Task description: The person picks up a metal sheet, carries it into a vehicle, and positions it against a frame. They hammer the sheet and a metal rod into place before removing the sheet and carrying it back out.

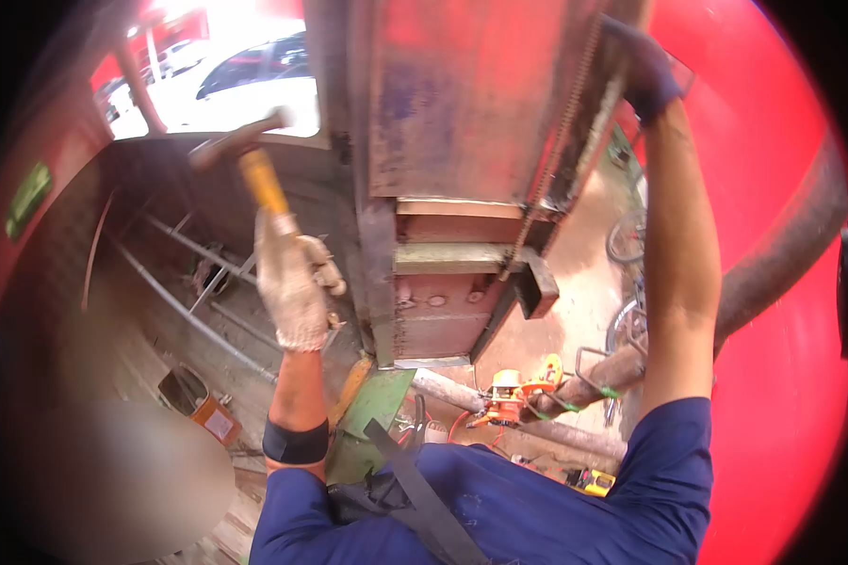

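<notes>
Left hand (294,282), in off-white knitted glove, is gripping the hammer (267,188) by its yellow handle, fingers curling closed around it. The hammer is hanging blurred in the air, left of the metal column (466,113) and apart from it. Right hand (643,75), dark-gloved, is reaching up to the column's right edge, near the chain (567,122); its fingers are blurring, so cannot tell how far they are open or whether they are holding anything.

Risks, my judgement: loose knit could be letting the smooth handle slip; a skewed blow could be glancing off flat metal; the right hand could be getting pinched if chain or column is shifting.

Materials: column is showing scuffed, stained plate above, 2 pale crossbars below; square tube (537,290) is projecting open-ended; chain is running slantwise, knobbly; red surface (782,254) is curving smooth and glossy.
</notes>
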{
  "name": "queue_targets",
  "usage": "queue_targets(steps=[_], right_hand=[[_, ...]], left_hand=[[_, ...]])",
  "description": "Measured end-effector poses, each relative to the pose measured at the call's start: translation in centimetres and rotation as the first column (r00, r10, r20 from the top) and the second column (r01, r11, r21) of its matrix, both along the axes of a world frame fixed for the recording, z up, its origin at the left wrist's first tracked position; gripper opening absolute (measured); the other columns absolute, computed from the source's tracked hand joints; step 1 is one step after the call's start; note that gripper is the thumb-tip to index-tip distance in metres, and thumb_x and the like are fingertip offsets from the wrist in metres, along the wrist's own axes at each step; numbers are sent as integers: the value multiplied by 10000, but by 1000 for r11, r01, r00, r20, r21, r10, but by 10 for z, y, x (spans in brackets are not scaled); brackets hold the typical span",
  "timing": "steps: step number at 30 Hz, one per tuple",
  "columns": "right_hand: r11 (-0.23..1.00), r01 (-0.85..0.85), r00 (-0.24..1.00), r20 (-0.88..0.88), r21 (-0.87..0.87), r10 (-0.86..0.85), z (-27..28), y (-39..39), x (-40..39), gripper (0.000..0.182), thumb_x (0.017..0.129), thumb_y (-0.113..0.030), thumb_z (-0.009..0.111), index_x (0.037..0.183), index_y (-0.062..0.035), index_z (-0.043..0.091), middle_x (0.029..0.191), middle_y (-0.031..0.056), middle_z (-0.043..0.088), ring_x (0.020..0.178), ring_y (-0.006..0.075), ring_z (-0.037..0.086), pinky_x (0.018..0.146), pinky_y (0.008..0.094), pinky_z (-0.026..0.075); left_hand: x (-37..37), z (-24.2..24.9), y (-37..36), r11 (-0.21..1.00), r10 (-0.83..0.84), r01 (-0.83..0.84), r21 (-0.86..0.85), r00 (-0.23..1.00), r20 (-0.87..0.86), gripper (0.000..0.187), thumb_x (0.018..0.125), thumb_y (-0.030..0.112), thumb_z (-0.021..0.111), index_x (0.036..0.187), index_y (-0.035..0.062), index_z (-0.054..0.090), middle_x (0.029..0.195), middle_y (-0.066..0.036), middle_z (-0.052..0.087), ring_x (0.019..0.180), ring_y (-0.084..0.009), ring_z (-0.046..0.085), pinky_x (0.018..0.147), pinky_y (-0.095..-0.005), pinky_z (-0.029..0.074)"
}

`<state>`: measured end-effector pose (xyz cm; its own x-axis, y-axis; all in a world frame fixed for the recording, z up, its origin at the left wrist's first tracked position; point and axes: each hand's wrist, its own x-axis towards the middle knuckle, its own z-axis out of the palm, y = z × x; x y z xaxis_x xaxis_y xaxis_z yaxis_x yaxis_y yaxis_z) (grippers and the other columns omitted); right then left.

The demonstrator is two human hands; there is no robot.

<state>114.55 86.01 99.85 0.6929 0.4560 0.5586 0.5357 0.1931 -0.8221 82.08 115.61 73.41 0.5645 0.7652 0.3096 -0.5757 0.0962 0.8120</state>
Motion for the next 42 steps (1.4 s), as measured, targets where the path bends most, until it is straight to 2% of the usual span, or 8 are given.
queue_targets(steps=[18,20,22,24,28,32,37,42], right_hand=[[999,-8,980,-196,34,15,-1,15,-50,323,905,-126,694,1192,19,671,1041,108,748,896,228,733,825,374,595],[958,254,955,191,-136,-226,-2,12,-48,274,946,-238,678,1106,-22,728,959,93,725,808,189,705,785,324,573],[998,43,998,-51,-54,-45,-6,3,-40,300,958,-253,656,1122,-13,727,1050,105,726,909,167,703,816,330,563],[994,49,941,338,-98,-13,-8,-1,3,299,951,-223,646,1125,5,730,1035,83,741,931,142,702,814,299,553],[997,45,998,-38,-57,-47,-1,10,-43,311,852,-226,747,1050,13,734,914,77,726,777,176,702,667,332,558],[987,159,985,-64,-22,-160,-2,16,-37,318,838,-244,760,1018,17,741,879,84,709,712,175,676,616,329,534],[989,147,986,-77,-21,-148,-3,14,-22,293,834,-255,769,960,9,747,854,66,699,693,159,657,599,334,519],[990,138,982,-128,11,-136,-9,17,-28,280,838,-277,772,888,-2,749,796,50,683,685,161,652,609,342,516]], left_hand=[[6,-16,-8,955,-113,156,253,978,-176,543,1093,334,465,1560,93,325,689,-4,502,466,-60,464,400,-235,423],[4,-10,-13,985,-52,68,159,993,-105,524,1096,334,455,1547,96,334,686,-1,496,465,-62,468,394,-235,424],[4,1,-13,998,-21,21,65,1000,-9,500,1095,363,444,1508,95,355,668,9,472,454,-69,471,382,-234,424],[12,10,-13,979,-71,78,189,997,-42,545,1089,361,464,1544,91,331,648,6,487,433,-68,455,384,-233,427],[13,39,3,930,-125,171,325,979,-159,539,1093,293,451,1562,62,319,636,6,514,448,-59,465,375,-233,407],[19,87,8,981,8,-50,187,976,218,556,1082,370,482,1547,87,371,639,6,483,425,-72,454,350,-259,400],[42,151,6,930,-152,160,332,987,-48,578,1070,390,514,1552,103,372,638,5,493,426,-78,445,367,-245,389],[41,162,13,973,17,-66,219,976,217,424,1077,432,474,1343,108,539,641,15,463,437,-76,454,347,-267,425]])
